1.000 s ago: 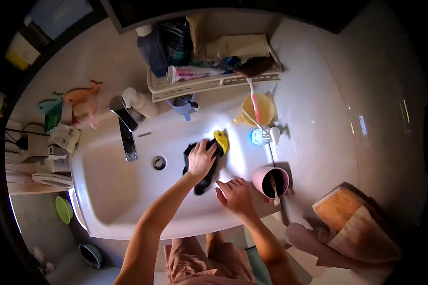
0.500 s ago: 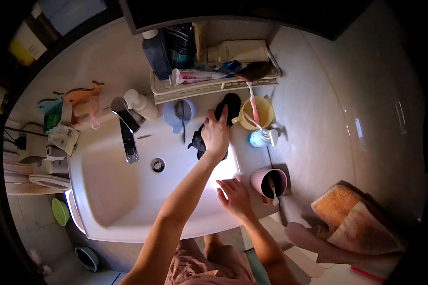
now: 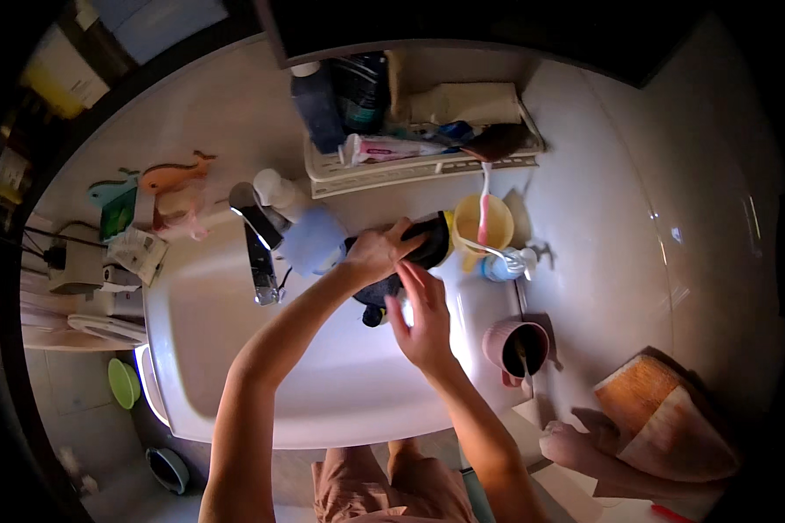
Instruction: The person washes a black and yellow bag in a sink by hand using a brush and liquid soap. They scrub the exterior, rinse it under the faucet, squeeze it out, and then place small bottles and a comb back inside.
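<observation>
1. Left hand point(image 3: 377, 251) is closed round a black bottle point(image 3: 410, 260), held lying near-level above the back of the sink point(image 3: 235, 349); any drip would land in the basin, not on the counter point(image 3: 602, 261).
2. Right hand point(image 3: 420, 321) is open, fingers spread and pointing up, palm just under and touching the bottle's lower side. It grips nothing, and looks placed to catch or steady.
3. A small dark cap or nozzle point(image 3: 373, 315) shows below the bottle, between the two hands; too small to tell which.
4. Tap point(image 3: 257, 248) sits just left of the left hand; whether water runs, cannot tell.
5. Yellow cup point(image 3: 481, 228) with a pink toothbrush point(image 3: 483, 205) stands upright just right of the bottle, near the sink edge for easy reach.
6. Pink mug point(image 3: 516, 349) stands on the counter to the right of the right hand, apart from it.
7. White rack point(image 3: 419, 166) behind the sink carries bottles and tubes, off the wet area.
8. Folded towel point(image 3: 663, 418) lies at far right, well apart.
</observation>
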The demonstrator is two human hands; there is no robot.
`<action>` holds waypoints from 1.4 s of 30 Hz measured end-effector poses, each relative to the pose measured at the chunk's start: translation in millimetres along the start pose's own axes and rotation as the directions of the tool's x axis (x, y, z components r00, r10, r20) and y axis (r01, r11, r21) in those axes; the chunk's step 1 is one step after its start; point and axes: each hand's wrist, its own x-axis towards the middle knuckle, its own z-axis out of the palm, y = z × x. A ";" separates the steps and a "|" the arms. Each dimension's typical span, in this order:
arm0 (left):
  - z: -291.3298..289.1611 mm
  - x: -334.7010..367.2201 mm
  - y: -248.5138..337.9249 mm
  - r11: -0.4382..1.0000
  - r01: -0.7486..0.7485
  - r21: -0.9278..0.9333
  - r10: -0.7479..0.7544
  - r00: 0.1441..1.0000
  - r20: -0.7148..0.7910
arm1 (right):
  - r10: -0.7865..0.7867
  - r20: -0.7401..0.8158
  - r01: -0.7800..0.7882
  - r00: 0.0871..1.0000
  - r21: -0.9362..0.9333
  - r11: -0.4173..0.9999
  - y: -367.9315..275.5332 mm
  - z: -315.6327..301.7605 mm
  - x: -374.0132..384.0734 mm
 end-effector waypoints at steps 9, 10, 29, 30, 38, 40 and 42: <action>16.3 -9.1 20.7 0.981 0.079 0.176 -0.062 0.993 -0.102 | -0.224 0.243 0.296 0.944 -0.325 0.898 -12.9 97.3 81.8; 24.6 -16.7 27.0 0.972 0.190 0.141 -0.170 0.975 -0.139 | -0.200 0.295 0.281 0.934 -0.265 0.922 -24.2 98.4 81.6; -14.1 -346.5 14.9 0.625 0.772 0.119 -0.765 0.574 0.290 | -0.225 0.561 0.187 0.797 0.127 0.974 -32.8 180.1 -22.8; -10.8 -350.2 10.6 0.638 0.760 0.122 -0.770 0.629 0.110 | -0.166 0.525 0.123 0.835 0.117 0.985 -37.6 183.0 -23.3; 35.0 -323.3 -6.2 0.607 0.792 0.061 -0.781 0.581 0.227 | 0.254 0.239 -0.323 0.937 0.322 0.890 -58.5 156.1 14.7; 27.0 -306.1 2.7 0.616 0.786 0.048 -0.771 0.590 0.240 | 0.337 0.267 -0.425 0.903 0.447 0.787 -49.9 142.0 27.6; 2.9 -298.6 20.4 0.554 0.832 -0.030 -0.815 0.550 0.183 | 0.426 0.244 -0.489 0.871 0.509 0.709 -45.7 122.3 46.0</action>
